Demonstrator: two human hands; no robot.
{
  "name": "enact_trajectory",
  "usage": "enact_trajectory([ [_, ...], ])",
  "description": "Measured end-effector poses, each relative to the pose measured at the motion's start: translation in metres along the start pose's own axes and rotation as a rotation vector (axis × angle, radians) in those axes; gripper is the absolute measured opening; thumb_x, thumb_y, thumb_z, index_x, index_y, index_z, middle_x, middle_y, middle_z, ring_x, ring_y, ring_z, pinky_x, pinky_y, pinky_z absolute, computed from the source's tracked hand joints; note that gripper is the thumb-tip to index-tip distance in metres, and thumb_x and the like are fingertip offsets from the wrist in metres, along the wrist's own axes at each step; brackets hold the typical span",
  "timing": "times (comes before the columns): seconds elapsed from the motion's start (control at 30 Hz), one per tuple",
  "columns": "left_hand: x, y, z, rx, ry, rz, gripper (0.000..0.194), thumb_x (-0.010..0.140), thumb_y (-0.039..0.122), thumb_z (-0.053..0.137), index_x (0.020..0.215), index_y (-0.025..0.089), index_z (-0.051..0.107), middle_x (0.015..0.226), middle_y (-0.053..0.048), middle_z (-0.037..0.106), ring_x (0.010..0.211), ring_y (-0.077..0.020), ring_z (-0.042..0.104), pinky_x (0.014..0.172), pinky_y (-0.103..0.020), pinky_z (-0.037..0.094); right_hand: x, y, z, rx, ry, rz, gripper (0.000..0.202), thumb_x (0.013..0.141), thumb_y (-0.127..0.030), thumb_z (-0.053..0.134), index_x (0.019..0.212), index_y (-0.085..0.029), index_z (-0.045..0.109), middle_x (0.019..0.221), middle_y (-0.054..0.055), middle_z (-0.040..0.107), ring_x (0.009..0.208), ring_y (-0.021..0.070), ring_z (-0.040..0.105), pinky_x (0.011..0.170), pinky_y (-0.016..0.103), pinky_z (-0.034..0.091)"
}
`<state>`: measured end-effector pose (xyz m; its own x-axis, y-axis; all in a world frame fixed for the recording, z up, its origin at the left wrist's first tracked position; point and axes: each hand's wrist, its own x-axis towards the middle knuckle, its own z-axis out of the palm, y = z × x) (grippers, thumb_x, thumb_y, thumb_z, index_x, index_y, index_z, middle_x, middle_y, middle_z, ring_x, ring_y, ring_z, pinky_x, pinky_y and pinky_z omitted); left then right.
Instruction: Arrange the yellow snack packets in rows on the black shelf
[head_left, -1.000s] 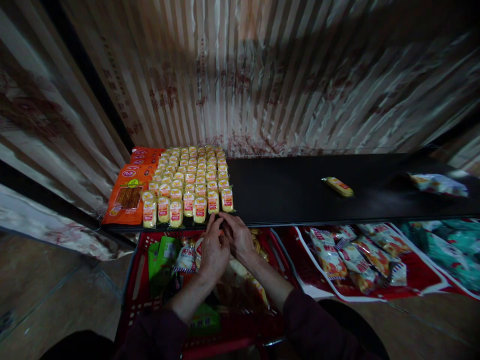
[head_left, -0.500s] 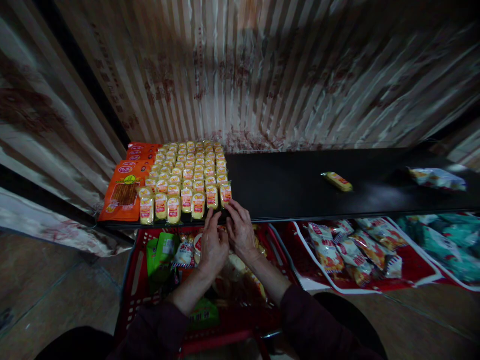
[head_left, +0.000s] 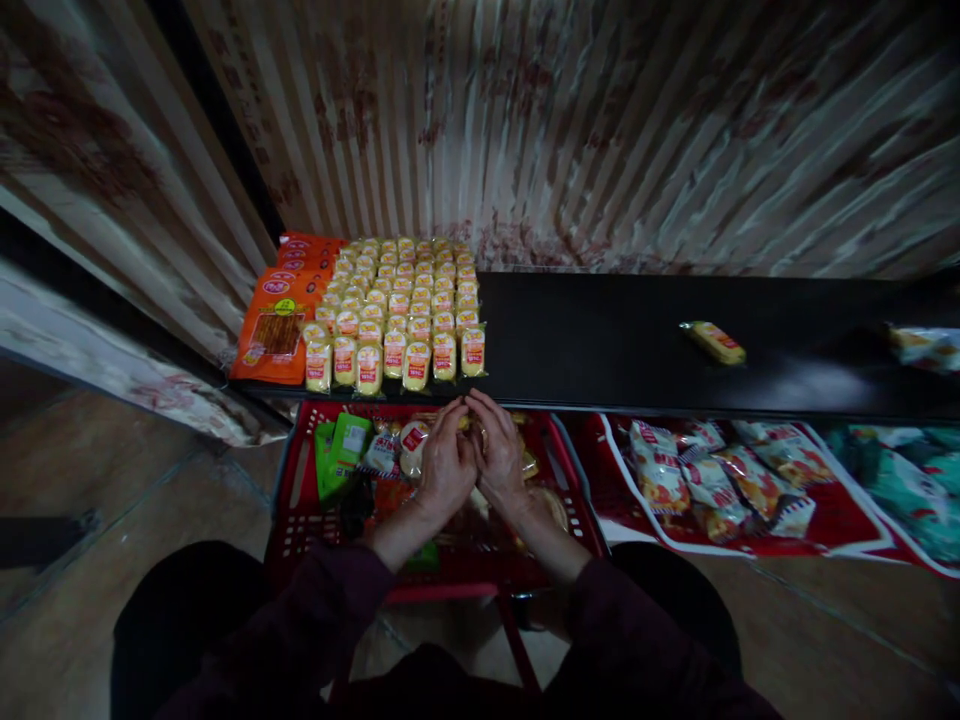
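Observation:
My left hand [head_left: 448, 462] and my right hand [head_left: 499, 447] are close together over the red shopping basket [head_left: 300, 540], just in front of the shelf edge. Their fingers are curled and the fingertips nearly meet; anything between them is hidden from me. Beyond them, rows of small yellow wrapped snack cakes [head_left: 418, 364] with red-and-white labels stand on the black shelf [head_left: 585, 340]. Under and around my hands the basket holds green packets [head_left: 346, 450], a round wrapped item [head_left: 413, 440] and other packaged food.
Orange snack bags [head_left: 271, 325] lie left of the cakes. A single wrapped cake [head_left: 716, 342] and a white-blue packet [head_left: 926, 347] lie farther right on the shelf. Below it, a red-and-white container [head_left: 855, 510] holds snack bags, beside teal packages [head_left: 900, 490]. A pleated curtain [head_left: 495, 130] hangs behind.
Both hands have drawn back from the front row of cakes to over the basket and come closer together. The front cakes stay standing. The camera view has shifted.

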<state>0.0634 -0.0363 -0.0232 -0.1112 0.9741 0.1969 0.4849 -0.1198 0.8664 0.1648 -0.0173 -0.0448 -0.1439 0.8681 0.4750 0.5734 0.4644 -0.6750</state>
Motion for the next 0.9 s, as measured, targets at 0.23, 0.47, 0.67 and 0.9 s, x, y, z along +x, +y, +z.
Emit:
enact_trajectory([
  [0.23,-0.044,-0.029,0.010,-0.016,-0.140,-0.180,0.052,0.068,-0.001,0.042,0.114,0.014,0.059,0.120,-0.011,0.062,0.116,-0.0183,0.055,0.105,-0.038,0.040,-0.058,0.005,0.011,0.047,-0.173,0.088,0.053,0.075,-0.008,0.043,0.126,-0.019,0.054,0.126,0.012,0.057,0.121,0.0243,0.050,0.103,0.049,0.041],
  [0.47,-0.046,-0.075,0.011,0.076,-0.199,-0.534,0.031,0.071,0.001,0.046,0.089,0.015,0.067,0.097,-0.006,0.070,0.092,-0.0155,0.064,0.088,-0.028,0.048,-0.086,0.019,0.030,-0.022,-0.392,0.175,0.051,0.073,-0.008,0.045,0.122,-0.018,0.057,0.118,0.012,0.062,0.112,0.0231,0.056,0.098,0.044,0.047],
  [0.67,-0.009,-0.111,-0.015,0.305,-0.079,-0.534,0.035,0.075,0.005,0.045,0.102,0.013,0.065,0.112,-0.012,0.066,0.107,-0.0189,0.059,0.095,-0.029,0.042,-0.080,0.032,0.038,-0.050,-0.403,0.174,0.041,0.081,-0.012,0.043,0.119,-0.016,0.058,0.119,0.012,0.062,0.114,0.0222,0.056,0.100,0.043,0.046],
  [0.9,0.017,-0.136,-0.004,0.360,-0.124,-0.475,0.032,0.076,0.012,0.052,0.106,0.014,0.064,0.120,-0.014,0.062,0.120,-0.0224,0.052,0.105,-0.034,0.032,-0.045,0.046,0.066,-0.101,-0.462,0.203,0.048,0.081,-0.010,0.047,0.129,-0.017,0.051,0.128,0.012,0.059,0.123,0.0227,0.052,0.105,0.043,0.042],
])
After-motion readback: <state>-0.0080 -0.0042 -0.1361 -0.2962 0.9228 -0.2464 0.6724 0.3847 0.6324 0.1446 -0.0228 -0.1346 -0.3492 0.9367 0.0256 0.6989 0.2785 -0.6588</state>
